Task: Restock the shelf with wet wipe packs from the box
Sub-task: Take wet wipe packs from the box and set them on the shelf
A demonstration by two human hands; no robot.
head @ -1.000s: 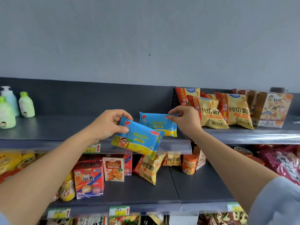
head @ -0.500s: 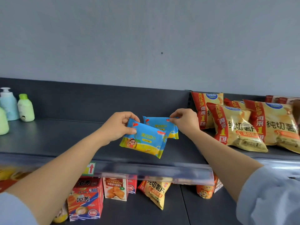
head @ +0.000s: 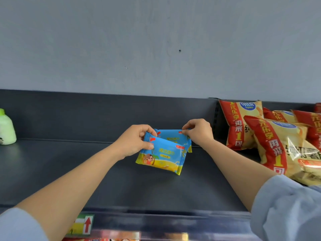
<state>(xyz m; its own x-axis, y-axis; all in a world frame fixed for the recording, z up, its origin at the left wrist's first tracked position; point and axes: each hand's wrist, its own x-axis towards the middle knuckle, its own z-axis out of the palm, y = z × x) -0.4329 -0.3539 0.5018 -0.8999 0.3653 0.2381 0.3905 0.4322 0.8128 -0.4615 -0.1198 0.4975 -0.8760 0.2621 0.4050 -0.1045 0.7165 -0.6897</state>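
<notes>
Head view, centre of frame: shows left hand [head: 137, 140] gripping the front pack [head: 161, 157] by its upper left corner, thumb curled onto the face, and right hand [head: 198, 133] pinching the rear pack [head: 173, 136] by its top right corner. Since a second ago, carried from over the front lip deeper onto the shelf [head: 69, 171], near the back panel, front overlapping rear. Looks set down or nearly so, not released; placing almost done. Lower shelves gone from view; chip bags [head: 278, 145] larger at right.
</notes>
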